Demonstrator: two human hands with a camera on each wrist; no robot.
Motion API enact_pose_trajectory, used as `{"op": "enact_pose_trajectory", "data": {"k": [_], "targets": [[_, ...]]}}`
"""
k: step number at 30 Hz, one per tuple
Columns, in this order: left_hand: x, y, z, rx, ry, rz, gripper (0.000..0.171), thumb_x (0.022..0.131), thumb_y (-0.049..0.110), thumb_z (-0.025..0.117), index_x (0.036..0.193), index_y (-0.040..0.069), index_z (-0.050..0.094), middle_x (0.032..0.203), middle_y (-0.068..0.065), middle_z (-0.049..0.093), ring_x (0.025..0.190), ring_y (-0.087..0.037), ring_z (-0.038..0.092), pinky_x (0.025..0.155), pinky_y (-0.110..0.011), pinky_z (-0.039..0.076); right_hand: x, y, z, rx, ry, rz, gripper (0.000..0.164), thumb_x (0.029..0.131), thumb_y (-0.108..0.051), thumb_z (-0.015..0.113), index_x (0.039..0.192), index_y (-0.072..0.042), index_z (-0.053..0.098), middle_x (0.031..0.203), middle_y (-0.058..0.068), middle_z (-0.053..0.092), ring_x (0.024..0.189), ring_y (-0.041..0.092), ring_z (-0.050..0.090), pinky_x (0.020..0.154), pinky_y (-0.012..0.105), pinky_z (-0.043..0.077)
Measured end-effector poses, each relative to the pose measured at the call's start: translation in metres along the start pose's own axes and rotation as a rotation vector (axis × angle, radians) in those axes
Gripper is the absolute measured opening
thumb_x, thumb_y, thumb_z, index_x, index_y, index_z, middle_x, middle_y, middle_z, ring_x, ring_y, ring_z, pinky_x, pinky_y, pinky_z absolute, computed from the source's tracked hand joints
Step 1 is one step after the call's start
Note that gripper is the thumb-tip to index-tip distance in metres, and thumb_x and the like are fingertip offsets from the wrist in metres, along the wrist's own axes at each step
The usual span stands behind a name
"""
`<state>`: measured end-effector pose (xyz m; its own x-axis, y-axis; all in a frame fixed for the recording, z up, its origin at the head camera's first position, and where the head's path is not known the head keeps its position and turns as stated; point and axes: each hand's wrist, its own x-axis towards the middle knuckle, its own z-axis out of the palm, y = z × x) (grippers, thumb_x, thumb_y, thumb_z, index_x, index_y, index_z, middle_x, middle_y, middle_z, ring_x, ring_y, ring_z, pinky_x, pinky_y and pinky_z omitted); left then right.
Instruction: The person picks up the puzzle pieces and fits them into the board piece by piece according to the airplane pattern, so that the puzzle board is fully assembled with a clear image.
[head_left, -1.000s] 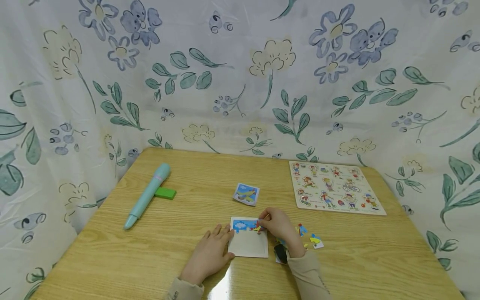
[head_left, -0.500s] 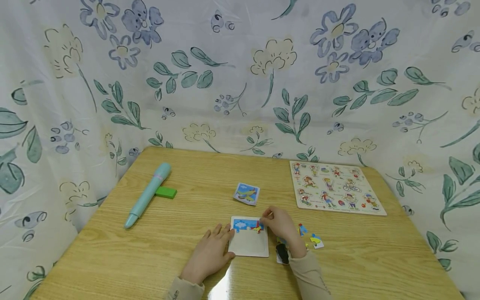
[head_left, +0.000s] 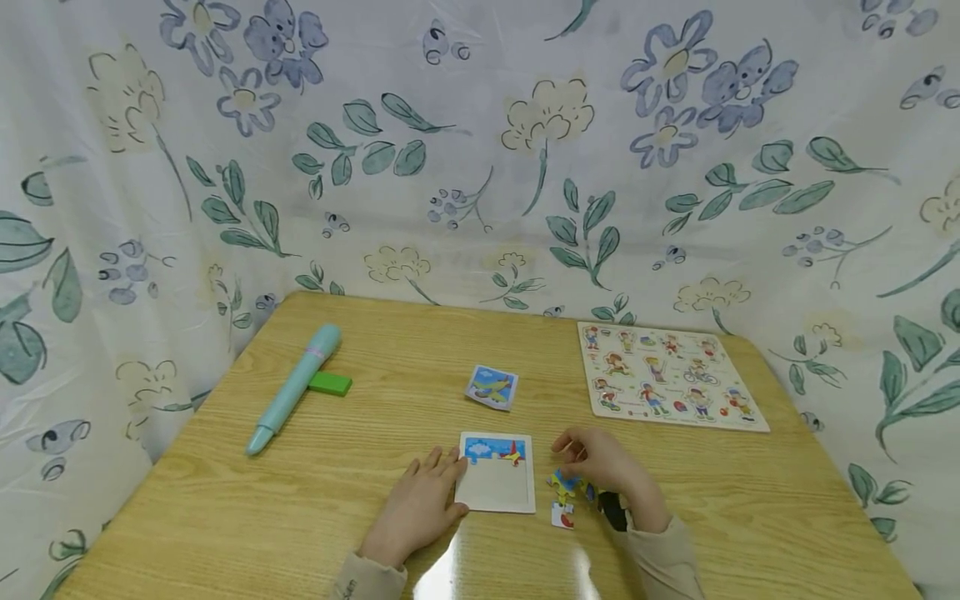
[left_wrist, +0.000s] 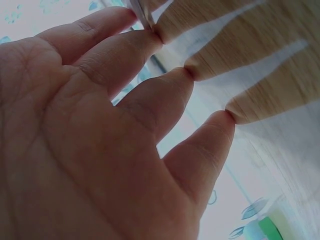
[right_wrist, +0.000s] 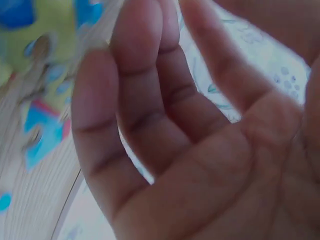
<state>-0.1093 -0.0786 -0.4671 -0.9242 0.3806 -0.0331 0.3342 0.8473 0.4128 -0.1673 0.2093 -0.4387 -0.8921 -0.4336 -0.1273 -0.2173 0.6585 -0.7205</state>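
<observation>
My left hand [head_left: 422,506] lies with fingers spread, its tips touching the left edge of a square white puzzle tray [head_left: 495,497]. Joined pieces of a blue sky picture [head_left: 487,448] with a cloud and a red and yellow plane part fill the tray's top strip. To the right of the tray, my right hand [head_left: 603,462] hovers over loose jigsaw pieces [head_left: 562,493], its fingers loosely bent. In the right wrist view, nothing shows between those fingers [right_wrist: 140,35], and blurred pieces [right_wrist: 44,132] lie beyond them. Part of the pile is hidden under the hand.
A small airplane picture card [head_left: 492,387] lies behind the tray. At the back right rests a board with sports figures [head_left: 667,375]. A teal pen-shaped object [head_left: 294,390] and a green block [head_left: 330,384] lie at left. A floral curtain [head_left: 480,167] surrounds the table.
My right hand has left the tray's top right corner and moved right and slightly down to the loose pieces. The piece it touched stays in the tray. My left hand has stayed put.
</observation>
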Motion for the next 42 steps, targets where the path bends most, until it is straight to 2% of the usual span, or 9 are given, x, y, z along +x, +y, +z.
{"op": "enact_pose_trajectory", "data": {"k": [5,11,20,23,27,31,36,42], "targets": [[-0.001,0.000,-0.003,-0.001,0.005,0.000,0.064,0.087,0.033,0.070,0.139,0.003,0.050,0.149,-0.016,0.044,0.140,-0.042,0.037,0.113,-0.064,0.031,-0.005,0.001,0.000,-0.015,-0.082,0.014,0.029,0.080,-0.003,0.075,0.106,-0.004,0.063,0.083,0.005,0.055,0.072,0.013,0.048,0.055,0.021,0.044],[0.001,0.000,-0.001,0.004,-0.003,0.000,0.064,0.087,0.034,0.069,0.141,0.005,0.049,0.150,-0.015,0.044,0.140,-0.042,0.037,0.113,-0.064,0.031,-0.004,0.002,0.005,-0.039,-0.056,0.052,0.034,0.072,-0.002,0.081,0.099,-0.002,0.060,0.076,0.005,0.049,0.069,0.015,0.045,0.057,0.022,0.039],[0.000,0.002,-0.003,0.001,-0.001,0.009,0.065,0.087,0.034,0.069,0.140,0.004,0.049,0.150,-0.017,0.044,0.139,-0.043,0.038,0.112,-0.064,0.031,0.000,0.004,0.011,-0.056,-0.083,0.023,0.025,0.071,0.003,0.074,0.089,-0.006,0.061,0.076,0.003,0.053,0.068,0.015,0.044,0.055,0.021,0.036],[0.000,0.002,-0.003,0.000,-0.003,0.008,0.065,0.087,0.034,0.069,0.140,0.004,0.049,0.150,-0.017,0.043,0.139,-0.043,0.037,0.112,-0.065,0.031,0.002,0.005,0.011,-0.076,-0.064,0.007,0.024,0.070,0.002,0.073,0.088,-0.006,0.061,0.078,0.003,0.053,0.070,0.015,0.045,0.057,0.021,0.037],[0.000,0.002,-0.004,-0.001,-0.004,0.006,0.065,0.087,0.035,0.070,0.140,0.004,0.049,0.150,-0.017,0.044,0.139,-0.043,0.038,0.112,-0.065,0.031,0.002,0.007,0.012,-0.092,0.002,-0.015,0.020,0.076,-0.002,0.074,0.092,-0.004,0.062,0.087,0.006,0.057,0.078,0.016,0.049,0.064,0.022,0.042],[0.000,0.002,-0.004,-0.005,-0.009,0.003,0.064,0.087,0.034,0.069,0.140,0.005,0.049,0.150,-0.016,0.044,0.140,-0.042,0.037,0.113,-0.064,0.030,0.002,0.008,0.012,-0.099,0.071,0.028,0.025,0.076,-0.004,0.079,0.097,-0.003,0.064,0.096,0.008,0.059,0.084,0.017,0.053,0.070,0.024,0.047],[0.001,0.002,-0.003,0.007,-0.007,0.004,0.065,0.087,0.035,0.069,0.140,0.005,0.049,0.150,-0.016,0.044,0.139,-0.042,0.038,0.113,-0.064,0.031,-0.001,0.009,0.009,-0.109,0.113,0.104,0.024,0.073,-0.004,0.081,0.090,-0.004,0.064,0.093,0.007,0.056,0.079,0.016,0.052,0.065,0.025,0.048],[0.001,0.003,-0.003,0.017,-0.009,0.003,0.065,0.087,0.035,0.069,0.141,0.004,0.049,0.150,-0.016,0.044,0.140,-0.041,0.038,0.113,-0.063,0.031,-0.005,0.010,0.007,-0.075,0.133,0.183,0.025,0.073,-0.003,0.081,0.081,-0.003,0.057,0.084,0.008,0.050,0.066,0.017,0.050,0.044,0.025,0.048]]}}
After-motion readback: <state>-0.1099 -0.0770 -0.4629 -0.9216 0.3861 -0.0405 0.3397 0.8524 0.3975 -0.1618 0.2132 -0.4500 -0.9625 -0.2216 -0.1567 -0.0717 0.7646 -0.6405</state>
